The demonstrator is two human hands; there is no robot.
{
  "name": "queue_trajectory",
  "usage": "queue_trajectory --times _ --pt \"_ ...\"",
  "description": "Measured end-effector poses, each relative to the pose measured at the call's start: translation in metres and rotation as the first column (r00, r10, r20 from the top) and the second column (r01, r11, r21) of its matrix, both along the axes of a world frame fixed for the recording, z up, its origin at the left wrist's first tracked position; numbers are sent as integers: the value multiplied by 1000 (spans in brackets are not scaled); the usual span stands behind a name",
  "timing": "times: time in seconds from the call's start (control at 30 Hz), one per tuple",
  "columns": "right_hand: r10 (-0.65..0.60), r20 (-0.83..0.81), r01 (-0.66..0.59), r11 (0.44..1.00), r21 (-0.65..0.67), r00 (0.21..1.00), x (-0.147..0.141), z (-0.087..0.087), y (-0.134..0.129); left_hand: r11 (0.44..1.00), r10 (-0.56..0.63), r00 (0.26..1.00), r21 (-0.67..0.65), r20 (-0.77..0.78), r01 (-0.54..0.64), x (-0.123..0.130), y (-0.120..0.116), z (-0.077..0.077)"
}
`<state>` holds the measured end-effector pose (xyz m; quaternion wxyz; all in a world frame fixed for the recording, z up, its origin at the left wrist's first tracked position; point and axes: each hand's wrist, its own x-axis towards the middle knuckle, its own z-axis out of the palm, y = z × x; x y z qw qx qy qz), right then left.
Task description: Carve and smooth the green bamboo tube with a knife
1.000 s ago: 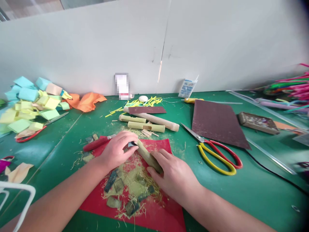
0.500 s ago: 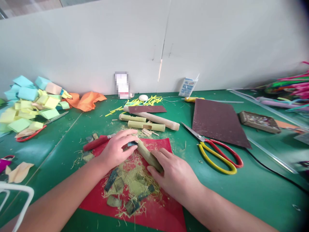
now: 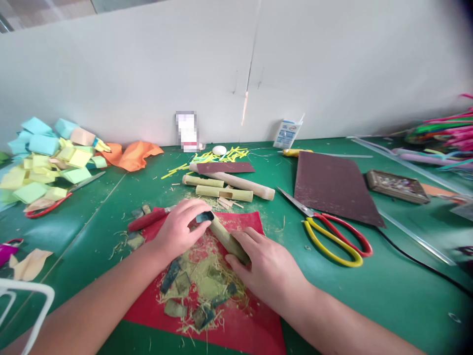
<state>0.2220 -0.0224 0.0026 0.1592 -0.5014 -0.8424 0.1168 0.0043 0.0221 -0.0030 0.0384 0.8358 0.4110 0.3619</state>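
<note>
A greenish bamboo tube (image 3: 224, 235) lies slanted over a red sheet (image 3: 258, 315) strewn with shavings and several small dark scraps. My right hand (image 3: 271, 268) is wrapped round the tube's near end. At its far end, a small dark blue-black piece (image 3: 204, 217) is pinched between the thumb and fingers of my left hand (image 3: 183, 227). Just left of that hand rests a red-handled tool (image 3: 148, 219), its tip hidden behind the hand. Beyond the hands are two cut bamboo pieces (image 3: 224, 193) and a longer pale stick (image 3: 244, 182).
Scissors with red and yellow handles (image 3: 332, 239) lie right of my right hand, beside a dark brown sheet (image 3: 332, 187). Folded paper pieces (image 3: 44, 158) are heaped at the left. A small carton (image 3: 287, 133) and a phone (image 3: 187, 131) stand by the wall.
The fingers of my left hand have shifted slightly at the tube's far end, and more of the dark piece shows. My right hand has stayed in place on the tube.
</note>
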Motion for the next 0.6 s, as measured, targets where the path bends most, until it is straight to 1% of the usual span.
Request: queue_trajectory --times 0.13,0.27,0.4,0.5,0.6 --pt "1 1 -1 1000 -1 1000 0 1 0 1000 2 1000 -17 -8 -2 -1 0 1" --pt "0 -2 0 1000 -5 1000 0 1 0 999 17 1000 32 -1 -17 -1 0 2" --pt "3 2 -3 1000 -12 1000 -1 1 0 997 27 999 75 -27 -25 0 -1 1" --pt "7 0 -7 1000 -3 1000 0 2 0 997 44 998 62 -49 -41 0 -2 0" --pt "10 -4 -10 1000 7 1000 0 2 0 999 23 996 45 -84 -19 -3 0 -1"
